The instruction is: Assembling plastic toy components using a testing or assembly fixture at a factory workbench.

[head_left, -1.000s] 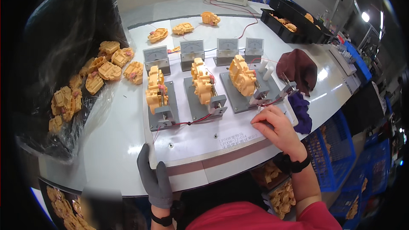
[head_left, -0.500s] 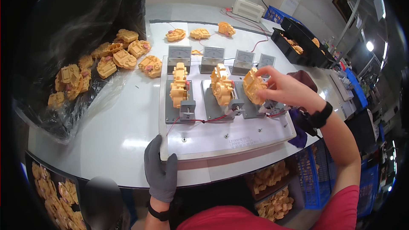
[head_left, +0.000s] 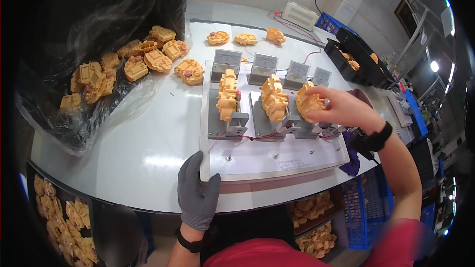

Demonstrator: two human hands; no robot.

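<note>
Fingers (head_left: 322, 92) of the bare right hand (head_left: 349, 111) bent, thumb and forefinger apart at the rightmost yellow casing (head_left: 305, 101); cannot tell whether pinching it. Left of those fingers, two similar casings (head_left: 273, 100) on grey stands (head_left: 215, 123); farther off, four meters (head_left: 263, 63). Gloved left hand (head_left: 198, 198) with fingers and thumb spread around the near left corner of the white board (head_left: 257, 165), on the tabletop (head_left: 148, 138); beyond and left of these fingers, loose casings (head_left: 158, 61) on plastic sheeting (head_left: 74, 128).

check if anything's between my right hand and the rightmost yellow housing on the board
Nothing visible: the bare right hand appears to touch the right side of the yellow housing. The gloved left hand is well clear, at the near left corner of the white board.
</note>
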